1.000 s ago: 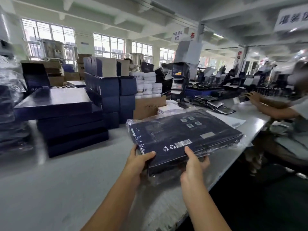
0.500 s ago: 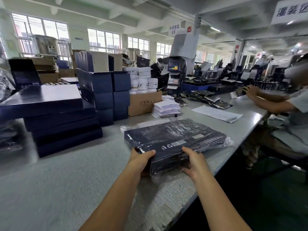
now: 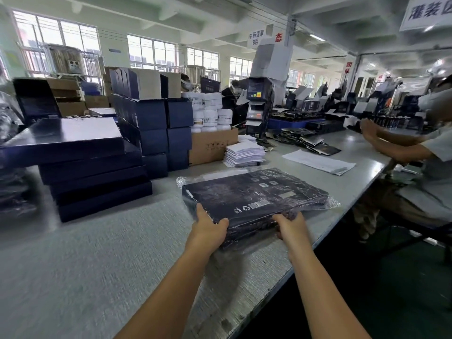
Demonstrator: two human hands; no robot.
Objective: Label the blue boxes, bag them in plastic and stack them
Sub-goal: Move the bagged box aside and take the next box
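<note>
A flat dark-blue box in a clear plastic bag [image 3: 254,196] lies on the grey table [image 3: 97,253] in front of me, with white symbols and a barcode label on top. My left hand [image 3: 208,228] grips its near left corner, thumb on top. My right hand [image 3: 291,227] holds the near edge further right, fingers curled under the bag. A stack of unbagged flat blue boxes [image 3: 80,165] stands at the left.
Taller blue cartons [image 3: 156,133] and a brown cardboard box [image 3: 212,145] holding white jars stand behind. A pile of white leaflets [image 3: 244,154] and a white sheet [image 3: 318,161] lie beyond the bagged box. Another person [image 3: 411,152] sits at the right. The table edge runs diagonally at my right.
The bagged box has come down from a raised tilt to lie flat on the table. Both hands stayed on its near edge.
</note>
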